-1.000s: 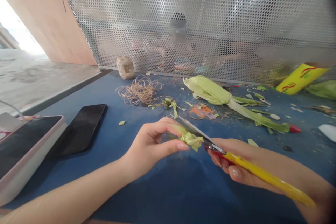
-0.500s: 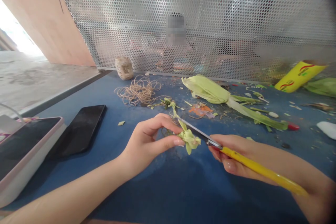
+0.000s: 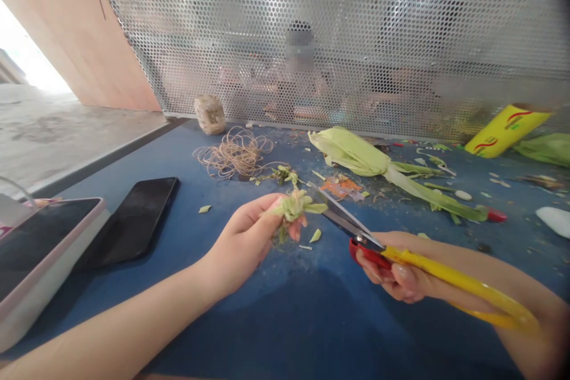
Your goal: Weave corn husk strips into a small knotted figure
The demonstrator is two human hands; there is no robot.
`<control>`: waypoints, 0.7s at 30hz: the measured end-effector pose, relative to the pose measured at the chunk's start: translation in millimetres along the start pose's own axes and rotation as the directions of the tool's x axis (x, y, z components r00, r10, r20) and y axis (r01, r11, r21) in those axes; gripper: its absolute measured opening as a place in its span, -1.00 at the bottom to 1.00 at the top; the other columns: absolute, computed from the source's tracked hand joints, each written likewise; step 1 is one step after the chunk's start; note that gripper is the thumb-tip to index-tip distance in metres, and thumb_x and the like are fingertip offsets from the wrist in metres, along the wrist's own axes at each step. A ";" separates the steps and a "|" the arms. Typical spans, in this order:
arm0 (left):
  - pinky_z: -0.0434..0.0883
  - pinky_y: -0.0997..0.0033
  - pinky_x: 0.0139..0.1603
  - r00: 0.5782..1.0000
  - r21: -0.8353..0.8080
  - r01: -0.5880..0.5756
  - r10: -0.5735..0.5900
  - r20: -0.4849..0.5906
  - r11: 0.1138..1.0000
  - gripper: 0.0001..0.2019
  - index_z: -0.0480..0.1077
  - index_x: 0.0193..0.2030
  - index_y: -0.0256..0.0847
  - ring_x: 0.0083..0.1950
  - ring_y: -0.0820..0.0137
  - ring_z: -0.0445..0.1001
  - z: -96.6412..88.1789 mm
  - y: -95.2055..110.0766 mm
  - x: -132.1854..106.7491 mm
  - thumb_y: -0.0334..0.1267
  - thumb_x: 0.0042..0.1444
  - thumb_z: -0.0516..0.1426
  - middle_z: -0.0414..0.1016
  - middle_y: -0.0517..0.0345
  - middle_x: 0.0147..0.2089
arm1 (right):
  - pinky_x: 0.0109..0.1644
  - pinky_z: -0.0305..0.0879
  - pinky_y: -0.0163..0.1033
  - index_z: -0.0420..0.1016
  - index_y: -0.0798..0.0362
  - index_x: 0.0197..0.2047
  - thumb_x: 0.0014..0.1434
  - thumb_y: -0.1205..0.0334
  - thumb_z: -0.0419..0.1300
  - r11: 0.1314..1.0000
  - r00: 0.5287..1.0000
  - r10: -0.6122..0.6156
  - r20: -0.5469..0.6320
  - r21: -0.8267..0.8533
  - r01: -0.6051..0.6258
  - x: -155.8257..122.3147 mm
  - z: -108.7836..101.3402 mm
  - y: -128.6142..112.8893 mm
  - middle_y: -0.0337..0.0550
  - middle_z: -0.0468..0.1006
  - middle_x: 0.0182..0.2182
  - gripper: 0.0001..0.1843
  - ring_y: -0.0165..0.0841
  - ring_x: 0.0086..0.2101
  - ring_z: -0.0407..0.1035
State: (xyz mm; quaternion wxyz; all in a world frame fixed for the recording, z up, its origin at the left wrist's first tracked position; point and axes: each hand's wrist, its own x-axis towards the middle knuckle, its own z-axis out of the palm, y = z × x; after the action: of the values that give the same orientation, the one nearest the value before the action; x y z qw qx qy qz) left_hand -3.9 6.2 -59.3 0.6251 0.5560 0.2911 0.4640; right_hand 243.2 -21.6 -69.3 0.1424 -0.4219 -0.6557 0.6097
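Observation:
Between the thumb and fingers of my left hand [image 3: 247,240] is a small pale-green knotted piece of husk [image 3: 294,206], its strips sticking out to the right. My right hand [image 3: 405,267] grips a pair of scissors [image 3: 363,240] with yellow and red handles. The blades are slightly apart and point up and left, their tips just right of the husk piece. A small green scrap [image 3: 316,236] lies on the blue table [image 3: 312,320] below the blades. Beyond my hands lies a large pale-green husk bundle [image 3: 351,151] with long trailing leaves.
Tangled twine [image 3: 234,153] and a wrapped roll [image 3: 210,114] sit toward the back. A black phone [image 3: 133,219] and a pink-edged case [image 3: 48,255] are at left. A yellow tube [image 3: 507,130] lies far right. Behind a perforated metal panel [image 3: 356,29] sits a person [image 3: 303,77].
My left hand has turned the husk piece and drawn it up and left, away from the blades. The scissors have opened slightly. A green scrap now lies on the table below.

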 end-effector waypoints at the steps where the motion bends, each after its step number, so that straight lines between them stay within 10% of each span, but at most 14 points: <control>1: 0.28 0.61 -0.34 1.000 -0.008 0.006 -0.006 -0.020 1.000 -0.76 0.38 -0.56 -0.23 -0.45 0.56 0.31 -0.2 -0.3 0.2 -0.21 0.07 0.08 0.36 0.26 -0.54 | -0.59 -0.04 -0.42 0.19 0.06 -0.32 -0.03 -0.35 0.00 1.000 1.000 -0.008 0.022 0.005 0.008 -2.0 -0.2 -2.8 -0.27 0.15 -0.48 -0.42 -0.56 -0.58 -0.05; 21: 0.14 0.64 -0.55 0.984 0.025 -0.027 0.030 -0.174 0.999 -0.83 0.28 -0.61 -0.27 -0.58 0.62 0.07 5.2 8.3 5.1 -0.33 -0.04 0.05 0.20 0.29 -0.61 | -0.69 -0.11 -0.52 0.11 0.10 -0.38 0.06 -0.29 -0.05 0.997 0.984 0.075 0.162 -0.043 -0.069 -16.7 0.5 -27.3 -0.29 0.14 -0.46 -0.46 -0.73 -0.69 -0.05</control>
State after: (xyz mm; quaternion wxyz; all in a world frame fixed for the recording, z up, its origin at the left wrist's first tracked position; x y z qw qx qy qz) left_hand 0.6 8.2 -49.4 0.5842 0.5245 0.3419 0.5164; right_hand 242.5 -31.4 -38.9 0.0582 -0.3965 -0.6607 0.6347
